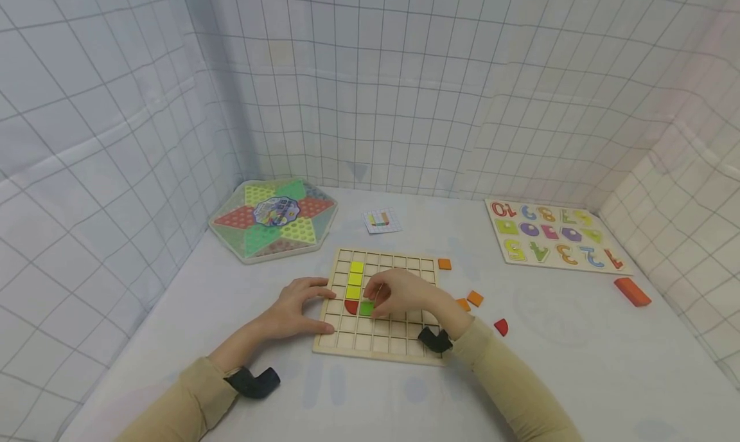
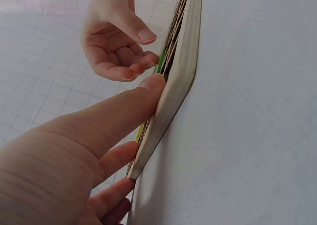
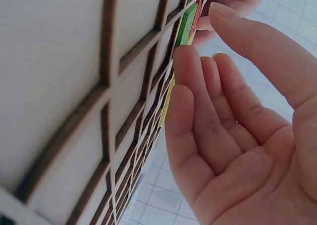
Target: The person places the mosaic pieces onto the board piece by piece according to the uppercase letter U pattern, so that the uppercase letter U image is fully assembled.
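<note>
A wooden grid board [image 1: 381, 356] lies in front of me, holding a column of three yellow square tiles [image 1: 354, 279]. Below them is a red quarter-round tile [image 1: 351, 307], with a green square tile [image 1: 366, 309] to its right. My right hand [image 1: 401, 292] hovers over the board at the green tile. In the right wrist view its fingertips are close to the green tile [image 3: 187, 24], thumb apart from the fingers; whether they touch it I cannot tell. My left hand [image 1: 295, 308] rests thumb and fingers along the board's left edge [image 2: 178, 86].
Orange square tiles [image 1: 475, 298] and a red quarter-round tile [image 1: 501, 327] lie right of the board. Behind it is a small pattern card [image 1: 381, 220]. A hexagonal game board [image 1: 276, 218] stands back left, a number puzzle [image 1: 557, 236] back right, near an orange-red block [image 1: 633, 291].
</note>
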Available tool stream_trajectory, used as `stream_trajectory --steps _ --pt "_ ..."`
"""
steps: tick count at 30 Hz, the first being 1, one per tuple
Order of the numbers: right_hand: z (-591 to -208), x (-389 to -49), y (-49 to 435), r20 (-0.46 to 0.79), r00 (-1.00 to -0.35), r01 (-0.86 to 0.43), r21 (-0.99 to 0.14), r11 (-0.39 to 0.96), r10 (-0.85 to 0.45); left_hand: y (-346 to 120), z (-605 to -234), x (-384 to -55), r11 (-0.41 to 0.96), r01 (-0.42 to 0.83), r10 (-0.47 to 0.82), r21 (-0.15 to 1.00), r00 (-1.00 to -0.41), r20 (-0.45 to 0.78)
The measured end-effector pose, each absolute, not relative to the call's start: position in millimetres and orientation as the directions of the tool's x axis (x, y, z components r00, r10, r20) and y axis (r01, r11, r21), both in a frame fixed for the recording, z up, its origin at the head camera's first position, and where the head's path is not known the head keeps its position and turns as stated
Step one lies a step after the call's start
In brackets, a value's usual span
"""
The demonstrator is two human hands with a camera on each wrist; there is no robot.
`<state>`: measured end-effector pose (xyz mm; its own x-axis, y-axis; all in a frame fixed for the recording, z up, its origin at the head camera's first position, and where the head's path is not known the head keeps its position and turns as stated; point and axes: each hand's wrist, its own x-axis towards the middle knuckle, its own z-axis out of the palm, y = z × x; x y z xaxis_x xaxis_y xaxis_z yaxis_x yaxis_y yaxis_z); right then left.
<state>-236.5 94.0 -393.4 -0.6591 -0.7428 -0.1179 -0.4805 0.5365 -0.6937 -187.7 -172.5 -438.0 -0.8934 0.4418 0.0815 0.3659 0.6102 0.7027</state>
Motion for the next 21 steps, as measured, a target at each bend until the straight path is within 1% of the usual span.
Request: stream_trajectory --steps 3,8,15,21 --pt "-394 -236 98 -0.102 -0.653 -0.481 -0.709 0.515 -0.75 -172 -437 -187 0.608 0.366 0.442 0.704 -0.893 0.083" --pt "-393 -235 114 -0.084 -0.66 -0.496 -0.698 0.517 -0.747 -173 -437 -187 0.607 0.369 0.446 0.704 -0.891 0.082" --pt "-384 -229 151 -0.03 -0.698 -0.487 -0.713 0.505 -0.716 -173 -436 -188 0.608 0.362 0.438 0.707 -0.895 0.081" --pt "-387 -226 182 0.039 -0.74 -0.493 -0.711 0.502 -0.671 -172 -435 -187 0.607 0.354 0.44 0.712 -0.895 0.07"
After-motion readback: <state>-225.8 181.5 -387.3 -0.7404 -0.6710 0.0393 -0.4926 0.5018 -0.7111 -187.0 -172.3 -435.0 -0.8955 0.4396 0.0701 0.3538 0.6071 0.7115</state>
